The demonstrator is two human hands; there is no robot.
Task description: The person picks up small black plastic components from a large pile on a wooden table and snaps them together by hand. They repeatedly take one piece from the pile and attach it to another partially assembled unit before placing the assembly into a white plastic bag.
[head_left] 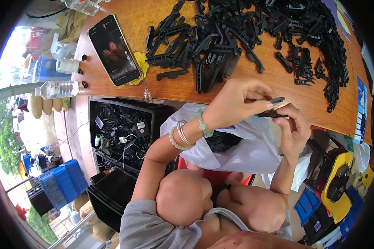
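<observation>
Left hand [238, 101]: pinching slim black plastic strip [277, 100], axis crosswise | right hand [295, 123]: pinching narrow black plastic piece [272, 115], just bodyward

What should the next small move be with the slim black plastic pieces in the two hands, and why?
Probably ease the slim black plastic piece in the left hand toward the small black plastic piece in the right hand: each is pinched, and they sit close together. Whether they already touch is unclear.
</observation>
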